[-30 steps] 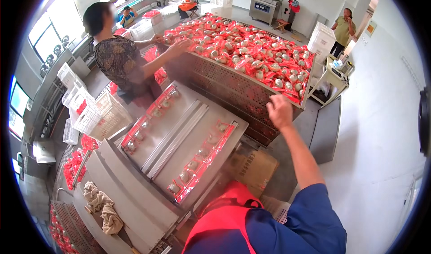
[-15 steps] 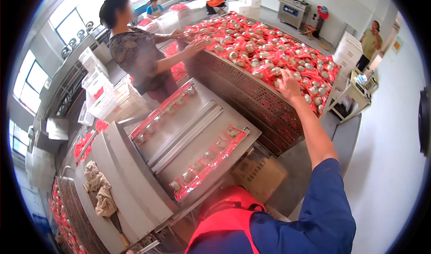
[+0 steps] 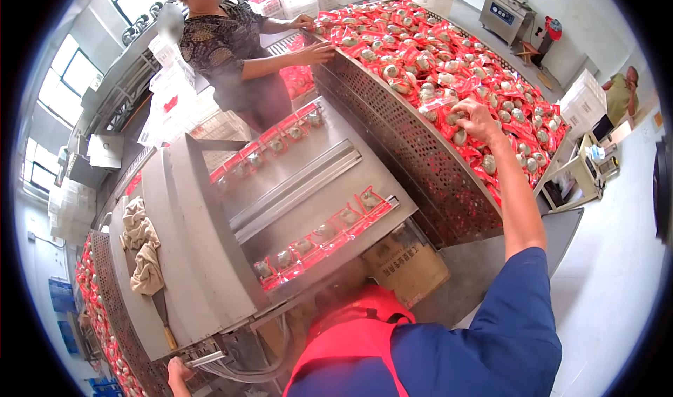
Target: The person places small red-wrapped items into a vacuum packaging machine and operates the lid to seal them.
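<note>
Over the near edge of a heaped pile of red-and-clear pouches (image 3: 449,74), each with a round greyish-green, egg-like piece inside, my right hand (image 3: 479,122) reaches down. Its fingers are bent and closed on a pouch, partly hidden by the hand. At the lower left my left hand (image 3: 179,373) is closed at the end of a metal bar (image 3: 207,358) on the machine's front edge. Before me is a steel sealing machine (image 3: 294,176) with its lid (image 3: 200,250) swung to the left. Pouches lie in a near row (image 3: 324,231) and a far row (image 3: 275,146) on its bed.
A perforated metal bin wall (image 3: 413,144) stands between the machine and the pile. Across from me a co-worker (image 3: 238,60) rests both hands on its edge. A cloth (image 3: 146,246) and a wooden-handled tool (image 3: 168,335) lie on the lid. A cardboard box (image 3: 406,264) sits below.
My right hand has gone from hovering above the pile to closing on a pouch. My left hand has come into clearer view at the lower left. The view has shifted.
</note>
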A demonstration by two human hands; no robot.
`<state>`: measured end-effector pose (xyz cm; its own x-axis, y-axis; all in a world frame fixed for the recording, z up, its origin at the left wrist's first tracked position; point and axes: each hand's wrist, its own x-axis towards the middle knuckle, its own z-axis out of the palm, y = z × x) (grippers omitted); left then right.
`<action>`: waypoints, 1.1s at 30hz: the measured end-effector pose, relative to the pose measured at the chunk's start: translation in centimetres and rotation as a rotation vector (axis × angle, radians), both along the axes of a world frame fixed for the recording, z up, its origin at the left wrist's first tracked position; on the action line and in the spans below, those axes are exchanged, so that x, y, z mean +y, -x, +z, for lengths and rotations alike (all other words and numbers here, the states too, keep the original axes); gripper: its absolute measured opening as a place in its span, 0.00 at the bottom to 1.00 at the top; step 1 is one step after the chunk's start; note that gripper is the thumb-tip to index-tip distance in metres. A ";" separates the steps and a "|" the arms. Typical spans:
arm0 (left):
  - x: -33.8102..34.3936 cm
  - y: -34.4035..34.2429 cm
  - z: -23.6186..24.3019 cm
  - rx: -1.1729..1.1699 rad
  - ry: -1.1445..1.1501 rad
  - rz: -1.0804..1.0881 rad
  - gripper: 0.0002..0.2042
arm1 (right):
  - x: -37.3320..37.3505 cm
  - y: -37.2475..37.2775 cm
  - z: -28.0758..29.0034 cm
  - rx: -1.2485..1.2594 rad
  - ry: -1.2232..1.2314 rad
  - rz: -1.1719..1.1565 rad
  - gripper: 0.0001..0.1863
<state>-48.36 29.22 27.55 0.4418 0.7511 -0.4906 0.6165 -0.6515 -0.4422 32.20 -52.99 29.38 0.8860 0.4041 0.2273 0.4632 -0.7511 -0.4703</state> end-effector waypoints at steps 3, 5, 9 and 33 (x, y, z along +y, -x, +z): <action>-2.5 -2.4 0.0 -0.048 -0.011 -0.037 0.29 | -0.4 0.0 0.4 0.114 -0.051 -0.009 0.15; -3.7 -2.8 1.2 -0.063 0.000 -0.037 0.30 | -0.4 -0.2 -1.5 0.155 -0.163 0.006 0.16; -4.1 -1.1 0.8 -0.012 0.089 -0.089 0.29 | 0.7 -2.2 -2.4 0.148 -0.122 0.119 0.18; -21.6 -15.1 7.0 -0.506 -0.041 -0.241 0.08 | 41.2 47.4 4.9 -0.148 0.061 1.129 0.06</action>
